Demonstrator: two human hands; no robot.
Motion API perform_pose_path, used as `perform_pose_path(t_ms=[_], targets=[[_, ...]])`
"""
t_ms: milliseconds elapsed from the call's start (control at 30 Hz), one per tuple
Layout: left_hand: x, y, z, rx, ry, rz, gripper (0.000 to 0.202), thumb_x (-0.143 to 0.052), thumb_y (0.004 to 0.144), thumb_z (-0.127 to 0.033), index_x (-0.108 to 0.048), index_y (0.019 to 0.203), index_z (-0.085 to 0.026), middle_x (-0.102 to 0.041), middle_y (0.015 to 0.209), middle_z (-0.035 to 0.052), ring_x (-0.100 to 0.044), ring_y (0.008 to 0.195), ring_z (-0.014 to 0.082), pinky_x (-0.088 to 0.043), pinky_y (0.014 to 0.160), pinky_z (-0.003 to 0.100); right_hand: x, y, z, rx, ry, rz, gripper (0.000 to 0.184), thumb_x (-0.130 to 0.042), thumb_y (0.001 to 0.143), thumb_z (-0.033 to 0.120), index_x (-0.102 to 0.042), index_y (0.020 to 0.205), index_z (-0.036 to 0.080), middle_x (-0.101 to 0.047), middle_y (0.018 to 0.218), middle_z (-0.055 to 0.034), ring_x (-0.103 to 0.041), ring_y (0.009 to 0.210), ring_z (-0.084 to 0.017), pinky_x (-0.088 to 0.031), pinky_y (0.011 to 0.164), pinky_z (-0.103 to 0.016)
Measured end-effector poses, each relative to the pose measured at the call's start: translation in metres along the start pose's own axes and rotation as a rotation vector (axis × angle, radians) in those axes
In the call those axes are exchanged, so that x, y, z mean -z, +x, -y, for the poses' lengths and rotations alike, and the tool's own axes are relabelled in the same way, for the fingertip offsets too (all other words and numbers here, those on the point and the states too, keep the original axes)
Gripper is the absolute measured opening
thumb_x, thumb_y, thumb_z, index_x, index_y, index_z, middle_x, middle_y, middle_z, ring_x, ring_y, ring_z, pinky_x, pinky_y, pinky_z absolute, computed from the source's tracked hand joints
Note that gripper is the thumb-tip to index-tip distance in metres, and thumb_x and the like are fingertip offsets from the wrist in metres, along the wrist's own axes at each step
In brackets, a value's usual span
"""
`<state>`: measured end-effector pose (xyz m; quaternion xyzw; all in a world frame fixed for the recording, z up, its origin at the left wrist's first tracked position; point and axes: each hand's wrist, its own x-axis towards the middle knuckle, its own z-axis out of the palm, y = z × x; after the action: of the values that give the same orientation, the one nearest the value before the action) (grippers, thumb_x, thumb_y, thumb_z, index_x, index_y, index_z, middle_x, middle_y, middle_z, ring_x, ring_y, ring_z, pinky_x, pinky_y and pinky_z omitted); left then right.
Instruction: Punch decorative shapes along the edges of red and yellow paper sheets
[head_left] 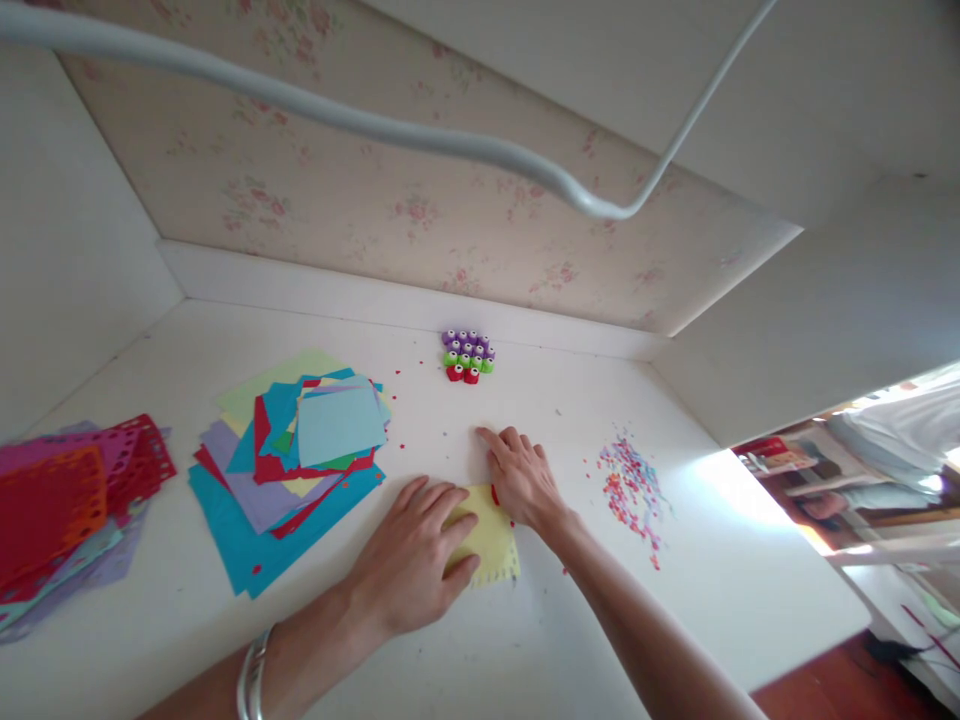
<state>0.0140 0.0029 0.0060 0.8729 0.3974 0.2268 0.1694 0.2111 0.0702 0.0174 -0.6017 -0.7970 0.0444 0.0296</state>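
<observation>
My left hand [412, 555] lies flat with fingers spread on a pale yellow paper sheet [491, 555] near the front of the white table [525, 650]. My right hand [521, 475] rests just beyond the sheet's far edge, fingers curled down over a small red object [495, 494] that I cannot make out. A silver bangle [251, 675] sits on my left wrist.
A stack of coloured paper squares [292, 470] lies to the left, punched sheets [67, 510] at far left. A cluster of small purple, green and red punches [468, 355] stands by the back wall. Confetti scraps [634, 490] lie to the right. A white cable [375, 125] hangs overhead.
</observation>
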Motion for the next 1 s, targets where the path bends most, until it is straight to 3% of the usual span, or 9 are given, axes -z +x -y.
perform_pose_path(t_ms=[500,767,900,1000], targets=[[-0.001,-0.002,-0.001,-0.027,0.028,-0.056,0.029,-0.062,0.087,-0.037,-0.066,0.113,-0.025,-0.063,0.123,0.0068,-0.054,0.118,0.0258,-0.03,0.11,0.051,0.009,0.004,-0.007,-0.024,0.068,0.027,0.042,-0.03,0.103,0.032,-0.04,0.144,0.028,-0.055,0.12,-0.0103,-0.054,0.103,-0.026,-0.036,0.087,-0.038],[-0.001,-0.001,0.0,-0.03,0.018,-0.049,0.029,-0.062,0.087,-0.036,-0.067,0.113,-0.025,-0.064,0.123,0.0068,-0.054,0.118,0.0263,-0.031,0.109,0.053,0.006,0.0,-0.025,-0.073,0.173,0.0,0.041,-0.028,0.103,0.035,-0.048,0.138,0.025,-0.056,0.121,-0.0116,-0.056,0.108,-0.028,-0.041,0.09,-0.043],[-0.001,-0.002,0.0,-0.03,0.022,-0.055,0.028,-0.062,0.087,-0.036,-0.067,0.112,-0.025,-0.063,0.125,0.0079,-0.054,0.119,0.0268,-0.032,0.109,0.053,0.008,-0.006,-0.031,-0.094,0.265,-0.051,0.044,-0.021,0.105,0.037,-0.055,0.129,0.023,-0.059,0.118,-0.0094,-0.058,0.11,-0.023,-0.043,0.093,-0.038],[-0.002,-0.003,0.0,-0.03,0.027,-0.064,0.029,-0.061,0.087,-0.036,-0.067,0.113,-0.025,-0.061,0.129,0.0086,-0.052,0.122,0.0271,-0.033,0.109,0.052,0.014,-0.019,-0.039,0.021,0.404,-0.038,0.04,-0.03,0.104,0.041,-0.062,0.122,0.024,-0.062,0.116,-0.0074,-0.06,0.105,-0.019,-0.046,0.092,-0.032]])
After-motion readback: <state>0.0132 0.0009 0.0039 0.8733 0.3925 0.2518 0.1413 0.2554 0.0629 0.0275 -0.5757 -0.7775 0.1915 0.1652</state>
